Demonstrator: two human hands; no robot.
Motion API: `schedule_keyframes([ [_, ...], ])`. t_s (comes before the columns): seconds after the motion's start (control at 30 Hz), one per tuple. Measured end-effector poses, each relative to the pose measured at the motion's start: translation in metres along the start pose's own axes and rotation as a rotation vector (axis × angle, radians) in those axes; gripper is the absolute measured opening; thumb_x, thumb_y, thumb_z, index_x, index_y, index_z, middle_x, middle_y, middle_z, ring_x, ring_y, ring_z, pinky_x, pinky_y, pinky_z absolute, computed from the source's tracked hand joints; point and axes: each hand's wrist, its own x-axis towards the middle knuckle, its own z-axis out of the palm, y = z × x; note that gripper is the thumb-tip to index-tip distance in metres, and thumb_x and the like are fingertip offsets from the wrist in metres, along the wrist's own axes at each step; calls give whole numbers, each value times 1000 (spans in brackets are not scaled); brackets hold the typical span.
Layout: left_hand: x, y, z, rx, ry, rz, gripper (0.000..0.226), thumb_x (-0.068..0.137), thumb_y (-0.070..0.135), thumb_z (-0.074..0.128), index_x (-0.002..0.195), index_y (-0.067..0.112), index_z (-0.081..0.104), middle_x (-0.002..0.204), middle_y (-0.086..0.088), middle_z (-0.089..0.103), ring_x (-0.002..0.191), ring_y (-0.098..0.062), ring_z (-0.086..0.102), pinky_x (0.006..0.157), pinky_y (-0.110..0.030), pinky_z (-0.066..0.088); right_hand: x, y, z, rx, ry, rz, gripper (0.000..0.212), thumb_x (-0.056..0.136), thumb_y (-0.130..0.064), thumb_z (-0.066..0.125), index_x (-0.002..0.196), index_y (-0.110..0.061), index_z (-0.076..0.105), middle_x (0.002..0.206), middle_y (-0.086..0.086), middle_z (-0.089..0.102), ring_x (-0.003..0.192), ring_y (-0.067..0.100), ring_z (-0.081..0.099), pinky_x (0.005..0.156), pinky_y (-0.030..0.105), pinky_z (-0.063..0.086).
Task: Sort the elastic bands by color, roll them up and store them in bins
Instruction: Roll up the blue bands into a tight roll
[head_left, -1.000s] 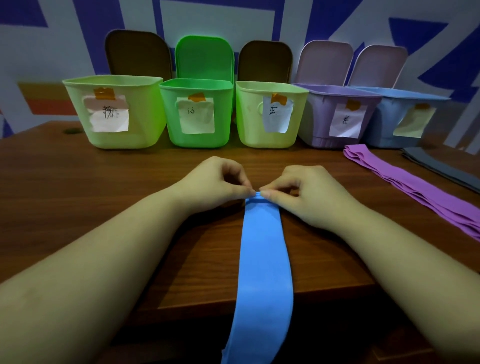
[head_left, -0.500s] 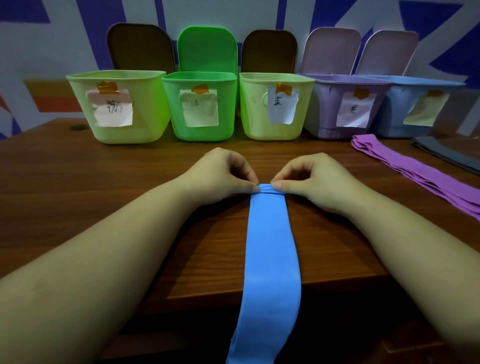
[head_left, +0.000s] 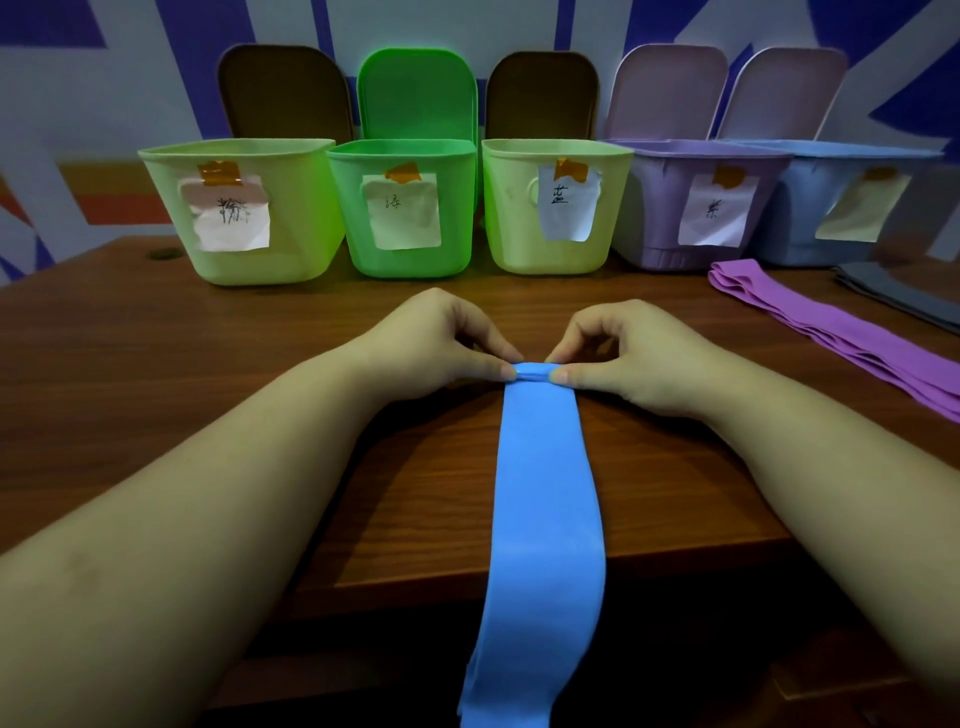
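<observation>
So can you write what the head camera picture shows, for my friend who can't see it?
Two hands, the left hand and right hand, pinch the far end of a long blue band, starting a roll on a wooden table. Five open labelled bins line the back; a purple band lies to the right.

Two bare forearms reach into view from the bottom corners, seen from a head-worn camera. No sleeve, cuff or glove covers either arm; both are uncovered from the frame's edge to the fingertips. The left hand (head_left: 441, 343) and right hand (head_left: 623, 353) wear no rings, and neither wrist carries a watch, strap or bracelet. The fingernails that show on the thumbs are short, with no visible polish. The wide-angle lens swells the forearms near the frame's lower edge, making them look far broader than the hands. No other part of the person shows.
</observation>
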Motion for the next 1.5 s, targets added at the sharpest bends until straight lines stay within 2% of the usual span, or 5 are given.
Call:
schedule_keyframes([
  [0.2,0,2,-4,168,-29,91,17,71,24,80,75,38,70,82,-4,70,74,-18,60,63,-24,44,-4,-2,2,48,4,-27,8,77,-15,75,77,-19,67,81,-11,65,69,-1,54,59,4,39],
  [0.63,-6,6,0,299,26,158,11,78,19,73,86,26,74,69,23,57,67,16,50,56,0,33,-9,-3,-2,-52,14,-31,10,79,-15,68,84,-21,74,82,-20,68,75,-4,59,64,3,41],
  [1.13,-3,-6,-1,-83,-23,-42,14,78,13,75,89,21,75,79,17,68,66,13,56,65,1,39,-7,-3,2,-104,70,-47,6,80,-19,71,81,-25,70,78,-17,63,78,3,58,66,14,41],
  [1.3,-7,4,-3,189,-10,92,16,74,13,76,83,27,75,76,19,65,77,-1,60,71,-14,46,-10,-4,2,-66,45,-90,8,77,-10,73,79,-17,71,80,-16,63,78,5,60,69,13,43],
  [1.5,-6,6,-4,243,-51,125,18,71,13,69,80,27,75,89,5,72,86,-12,65,82,-32,51,-14,-4,-1,-77,34,-164,10,75,-8,72,79,-17,72,87,-11,67,86,12,64,85,33,49],
])
